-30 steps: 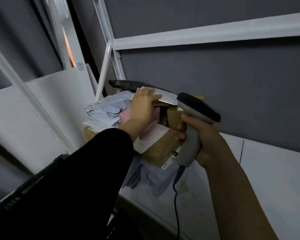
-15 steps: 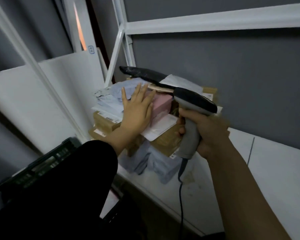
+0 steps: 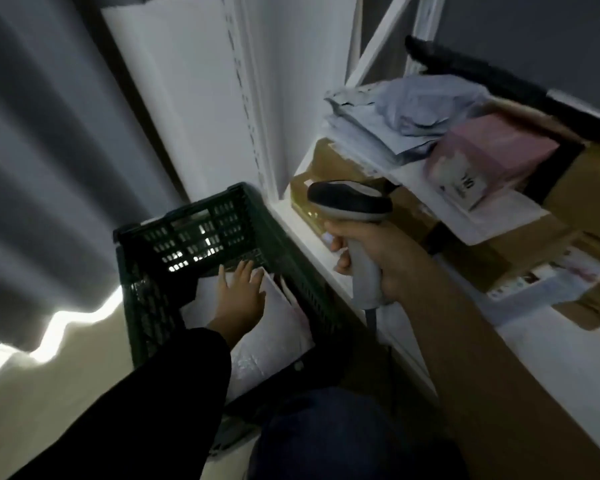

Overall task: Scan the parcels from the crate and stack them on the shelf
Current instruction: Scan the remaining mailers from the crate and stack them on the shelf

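A dark green slatted crate (image 3: 187, 233) stands on the floor left of the white shelf (image 3: 541, 344). White flat parcels (image 3: 278, 327) lie inside it. My left hand (image 3: 239, 296) reaches down into the crate, fingers spread flat on the top white parcel. My right hand (image 3: 371, 251) grips a grey handheld scanner (image 3: 354, 209) by its handle, held in front of the shelf edge. On the shelf sits a pile of parcels: brown cardboard boxes (image 3: 593, 188), a pink box (image 3: 489, 154), pale blue bags (image 3: 413, 105) and a black bag (image 3: 492, 71) on top.
A white shelf upright (image 3: 257, 109) rises between crate and shelf. A grey curtain (image 3: 49, 150) hangs at the left, with bright light along its hem on the floor. My knee (image 3: 326, 438) is at the bottom centre. The scanner's cable (image 3: 371, 315) drops below my right hand.
My view has swung down and left from the shelf pile to the crate. My left hand left the pile and now rests on a white parcel in the crate. The scanner stays in my right hand.
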